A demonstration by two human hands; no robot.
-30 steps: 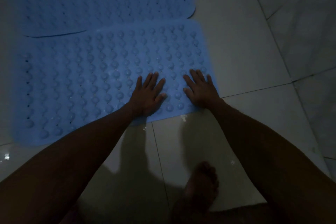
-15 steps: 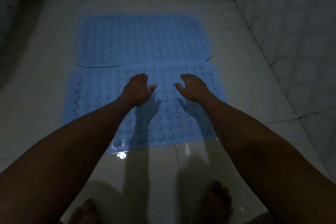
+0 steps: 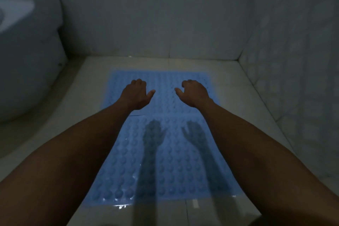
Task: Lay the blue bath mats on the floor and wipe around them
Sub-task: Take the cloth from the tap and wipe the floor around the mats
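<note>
Both hands came up off the near mat [image 3: 165, 167]. The left hand [image 3: 136, 95] and right hand [image 3: 195, 93] now hang loose, holding nothing, over the far mat [image 3: 165, 82]

Both arms outstretched; left grip [image 3: 137, 92] and right grip [image 3: 194, 92] raised, palms down, fingers loosely curled, empty.

Two mats lie on the floor [image 3: 247, 86] ahead of me, the near mat [image 3: 170, 169] touching the far mat [image 3: 163, 82] behind it; a toilet [image 3: 27, 60] stands left.
</note>
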